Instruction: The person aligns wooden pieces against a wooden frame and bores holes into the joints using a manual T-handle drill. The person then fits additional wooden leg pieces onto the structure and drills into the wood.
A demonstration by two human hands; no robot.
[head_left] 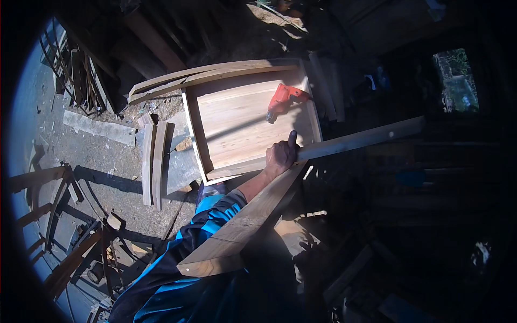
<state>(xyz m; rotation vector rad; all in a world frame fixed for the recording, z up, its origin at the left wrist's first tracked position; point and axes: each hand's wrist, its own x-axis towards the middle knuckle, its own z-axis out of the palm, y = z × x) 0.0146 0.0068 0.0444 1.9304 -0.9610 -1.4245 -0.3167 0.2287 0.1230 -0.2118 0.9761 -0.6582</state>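
Observation:
My left hand [281,156], thumb raised, is closed over a long narrow wooden board [366,137]. This board crosses the near side of a shallow wooden frame with a panel in it [237,121] and sticks out far to the right. Below the hand, a thick wooden beam [237,231] slants from the long board down toward my body. On the panel lies a red power drill [283,101], its chuck pointing down-left. A dark hand-like shape [312,253] in the shade right of the beam seems to be my right hand; its fingers are too dark to read.
Long wooden strips [215,75] rest along the frame's far edge. Two short boards [153,164] lie left of it, near a pale flat plank [99,127]. Wooden pieces resembling a chair frame [37,180] stand at the far left. Deep shadow covers the right side.

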